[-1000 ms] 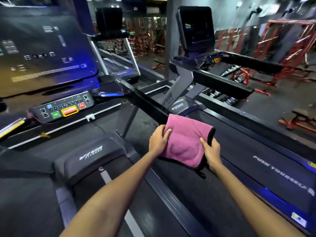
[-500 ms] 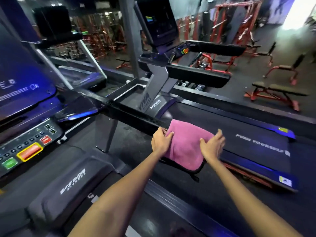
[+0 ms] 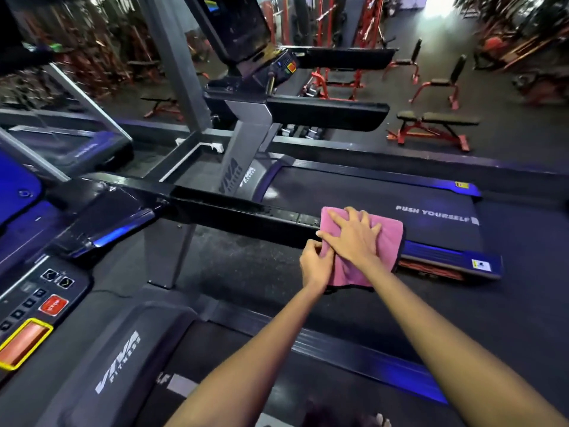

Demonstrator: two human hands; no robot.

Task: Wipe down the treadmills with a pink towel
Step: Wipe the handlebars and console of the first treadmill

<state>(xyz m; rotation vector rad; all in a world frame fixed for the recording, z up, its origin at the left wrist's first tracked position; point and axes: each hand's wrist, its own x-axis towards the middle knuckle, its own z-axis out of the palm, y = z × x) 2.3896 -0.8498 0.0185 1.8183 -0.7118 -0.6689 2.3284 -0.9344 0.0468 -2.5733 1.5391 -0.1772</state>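
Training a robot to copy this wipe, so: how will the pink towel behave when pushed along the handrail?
Likely floppy: the pink towel drapes over the black handrail and creases beneath the left hand. Probably light, hanging unsupported. It may bunch rather than slide unless pressed flat, as the right hand does.

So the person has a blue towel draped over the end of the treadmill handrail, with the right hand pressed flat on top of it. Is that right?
Not quite: the towel is pink, not blue, as the head view shows. The rest holds: it is draped over the end of the handrail, with the right hand pressed flat on top.
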